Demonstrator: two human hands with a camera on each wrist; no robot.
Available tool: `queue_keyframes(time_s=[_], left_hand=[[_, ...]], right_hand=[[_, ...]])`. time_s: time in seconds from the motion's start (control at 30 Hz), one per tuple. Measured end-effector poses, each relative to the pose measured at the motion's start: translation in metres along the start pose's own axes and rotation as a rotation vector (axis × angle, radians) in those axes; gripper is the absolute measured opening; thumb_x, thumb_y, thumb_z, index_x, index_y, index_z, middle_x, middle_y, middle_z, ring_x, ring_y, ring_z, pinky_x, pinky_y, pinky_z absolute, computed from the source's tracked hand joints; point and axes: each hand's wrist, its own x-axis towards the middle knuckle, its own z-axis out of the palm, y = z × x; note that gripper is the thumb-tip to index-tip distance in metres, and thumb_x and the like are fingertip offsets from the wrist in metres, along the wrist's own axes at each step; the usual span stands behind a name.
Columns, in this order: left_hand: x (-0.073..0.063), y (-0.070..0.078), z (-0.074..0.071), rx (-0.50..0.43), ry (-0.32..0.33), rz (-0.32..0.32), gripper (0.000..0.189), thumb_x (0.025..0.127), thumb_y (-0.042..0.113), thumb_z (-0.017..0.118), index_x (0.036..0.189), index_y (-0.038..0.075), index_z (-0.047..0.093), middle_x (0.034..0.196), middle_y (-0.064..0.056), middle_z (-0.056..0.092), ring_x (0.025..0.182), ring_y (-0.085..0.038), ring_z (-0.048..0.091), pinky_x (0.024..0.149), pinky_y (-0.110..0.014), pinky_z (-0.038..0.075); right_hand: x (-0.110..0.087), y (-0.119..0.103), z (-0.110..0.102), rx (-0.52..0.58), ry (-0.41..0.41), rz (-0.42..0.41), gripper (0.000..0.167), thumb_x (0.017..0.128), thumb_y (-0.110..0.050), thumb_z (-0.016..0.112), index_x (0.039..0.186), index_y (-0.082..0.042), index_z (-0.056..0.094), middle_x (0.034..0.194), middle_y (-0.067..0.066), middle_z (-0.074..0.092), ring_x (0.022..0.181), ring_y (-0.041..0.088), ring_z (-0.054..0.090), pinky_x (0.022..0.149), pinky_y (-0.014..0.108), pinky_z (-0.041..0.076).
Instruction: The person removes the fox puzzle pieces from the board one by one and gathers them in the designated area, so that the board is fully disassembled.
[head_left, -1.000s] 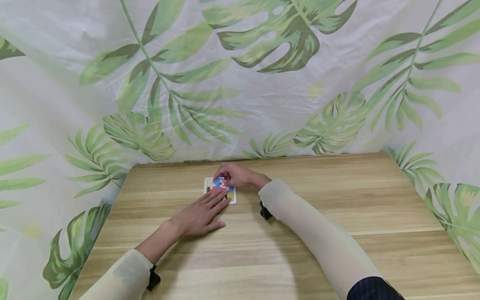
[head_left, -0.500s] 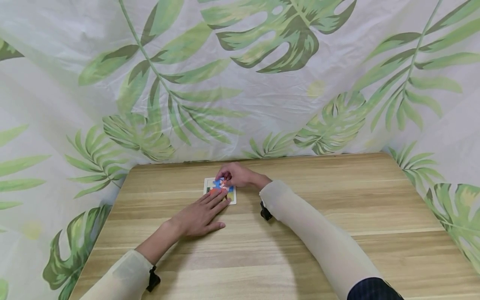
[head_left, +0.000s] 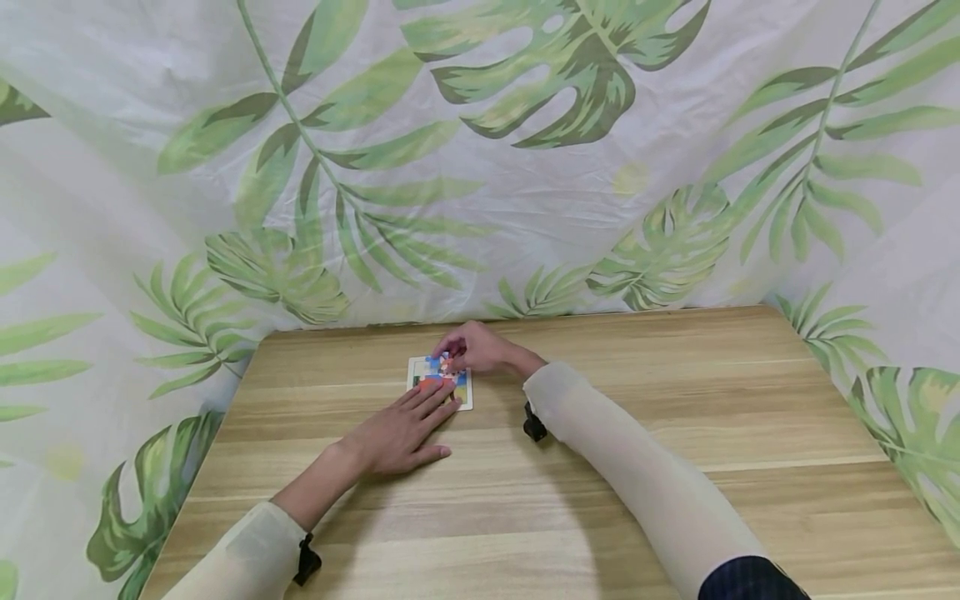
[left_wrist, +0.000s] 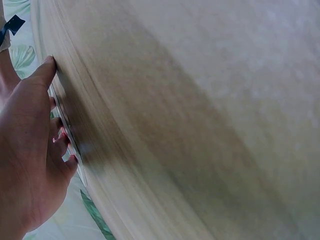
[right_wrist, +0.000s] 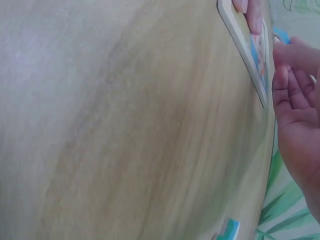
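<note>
A small jigsaw puzzle with a white frame (head_left: 412, 377) lies flat towards the back of the table, with blue, orange and yellow picture parts. My left hand (head_left: 393, 429) lies with straight fingers over the puzzle's near part, its thumb on the wood, and covers some of the picture. At the puzzle's far right corner, my right hand (head_left: 486, 348) pinches a blue-edged puzzle piece (right_wrist: 281, 35) between thumb and fingers, tilted up over the frame. The right fingers hide much of that piece in the head view.
Another small teal and white piece (right_wrist: 230, 230) shows at the bottom of the right wrist view, on the wooden table (head_left: 637, 400). Behind the table's back edge hangs a leaf-print cloth (head_left: 525, 208). Both forearms carry pale sleeves and black wrist mounts.
My right hand has shifted slightly up and to the right, and the pinched puzzle piece has tilted a little. The left hand stays in place on the puzzle.
</note>
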Motion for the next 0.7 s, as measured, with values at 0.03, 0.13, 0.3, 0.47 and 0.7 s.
queue_keyframes(time_s=[0.03,0.13,0.3,0.47,0.7], left_hand=[[0.000,0.000,0.000,0.000,0.001,0.000,0.075,0.111,0.054,0.046,0.168,0.008,0.028,0.176,-0.018,0.018,0.162,-0.035,0.020,0.129,-0.055,0.024],[0.001,0.000,0.001,-0.003,0.001,-0.004,0.076,0.111,0.055,0.045,0.168,0.009,0.028,0.176,-0.017,0.018,0.162,-0.035,0.020,0.129,-0.056,0.024],[0.001,0.000,0.002,-0.010,-0.016,-0.015,0.075,0.111,0.054,0.044,0.169,0.009,0.027,0.176,-0.016,0.016,0.163,-0.034,0.017,0.130,-0.055,0.022],[0.001,0.001,0.001,-0.014,-0.005,-0.016,0.074,0.111,0.052,0.046,0.168,0.008,0.028,0.176,-0.018,0.019,0.162,-0.036,0.019,0.130,-0.056,0.023],[0.001,0.001,0.001,-0.006,-0.001,-0.016,0.074,0.111,0.052,0.046,0.168,0.008,0.029,0.176,-0.018,0.019,0.162,-0.037,0.019,0.130,-0.056,0.023]], right_hand=[[-0.001,-0.001,-0.001,0.010,0.002,-0.002,0.029,0.092,0.005,0.076,0.120,-0.002,0.078,0.102,0.007,0.077,0.087,0.012,0.070,0.077,0.024,0.059],[-0.005,-0.002,-0.003,0.008,0.012,-0.009,0.026,0.094,0.002,0.076,0.120,-0.002,0.078,0.102,0.008,0.078,0.086,0.012,0.071,0.077,0.025,0.059],[-0.012,-0.004,-0.007,0.008,0.033,-0.016,0.022,0.097,-0.002,0.075,0.119,-0.002,0.079,0.105,0.009,0.079,0.088,0.014,0.073,0.077,0.024,0.060],[-0.020,-0.006,-0.013,0.028,0.057,-0.041,0.020,0.097,0.001,0.075,0.116,-0.001,0.079,0.107,0.012,0.079,0.091,0.021,0.074,0.080,0.031,0.062],[-0.030,-0.006,-0.021,0.085,0.060,-0.062,0.022,0.093,0.008,0.076,0.115,0.004,0.078,0.106,0.017,0.079,0.093,0.038,0.074,0.080,0.037,0.063]])
